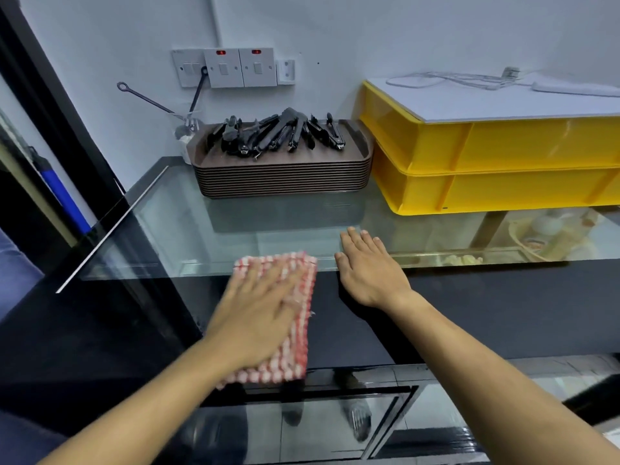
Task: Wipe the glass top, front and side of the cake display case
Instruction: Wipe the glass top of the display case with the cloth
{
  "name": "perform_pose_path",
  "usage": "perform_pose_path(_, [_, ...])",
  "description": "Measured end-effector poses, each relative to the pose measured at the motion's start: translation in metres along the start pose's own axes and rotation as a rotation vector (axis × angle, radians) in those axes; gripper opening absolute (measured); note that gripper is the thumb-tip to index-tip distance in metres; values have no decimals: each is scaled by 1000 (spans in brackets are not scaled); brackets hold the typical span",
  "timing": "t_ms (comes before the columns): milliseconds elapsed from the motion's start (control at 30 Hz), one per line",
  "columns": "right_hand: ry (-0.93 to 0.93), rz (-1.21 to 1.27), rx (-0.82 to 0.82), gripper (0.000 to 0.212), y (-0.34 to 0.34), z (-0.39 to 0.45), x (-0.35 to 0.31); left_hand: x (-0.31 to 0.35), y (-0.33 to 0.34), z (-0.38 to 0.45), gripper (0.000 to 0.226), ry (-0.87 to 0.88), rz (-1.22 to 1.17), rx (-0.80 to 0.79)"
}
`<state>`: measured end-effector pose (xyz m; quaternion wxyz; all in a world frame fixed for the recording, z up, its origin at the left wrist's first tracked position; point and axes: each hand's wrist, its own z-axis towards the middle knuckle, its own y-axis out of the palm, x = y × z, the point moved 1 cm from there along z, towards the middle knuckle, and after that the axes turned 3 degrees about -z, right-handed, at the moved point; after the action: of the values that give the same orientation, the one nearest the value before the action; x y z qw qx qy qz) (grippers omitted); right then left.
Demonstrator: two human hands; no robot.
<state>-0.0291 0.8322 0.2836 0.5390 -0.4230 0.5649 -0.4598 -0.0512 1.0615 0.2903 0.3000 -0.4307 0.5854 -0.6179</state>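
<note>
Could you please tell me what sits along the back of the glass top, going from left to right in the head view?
Small white container with a long-handled tool → stack of brown trays with black tongs piled on top → two stacked yellow crates covered by a white board.

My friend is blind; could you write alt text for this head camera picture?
A person's left hand presses a red-and-white checked cloth flat on a glass-topped display case, right hand flat beside it. Behind sit stacked brown trays of black tongs and yellow crates.
</note>
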Motion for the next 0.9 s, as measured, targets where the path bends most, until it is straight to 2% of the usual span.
perform_pose_path(133, [6,-2,12,61,0,-2,-2,-75,-21,51,58,-278,-38,20])
perform_pose_path(200, [2,-2,13,60,-1,-2,-3,-77,-23,72,59,-316,-64,25])
perform_pose_path(300, [4,15,20,60,0,-2,-1,-36,-18,75,57,-167,-62,13])
perform_pose_path(400, [0,14,20,59,0,-2,0,6,0,29,54,103,-21,-14])
perform_pose_path(433, [-2,11,20,59,0,-2,0,10,3,14,53,145,-25,-28])
perform_pose_path(500, [0,12,23,59,1,-1,0,-4,0,14,53,118,-15,-49])
perform_pose_path(600, [2,22,29,58,0,-1,-1,-40,-15,65,56,-129,-46,-17])
perform_pose_path(667, [-1,25,31,58,-1,-2,-2,-45,-23,93,57,-220,-79,9])
perform_pose_path(733, [2,28,30,58,-1,-3,-1,-27,-18,100,57,-163,-60,4])
perform_pose_path(833, [-7,27,19,58,-1,-2,0,7,-1,66,53,116,-20,-21])
perform_pose_path(900, [-8,12,19,59,-1,-1,0,-3,-1,59,52,145,-38,-30])
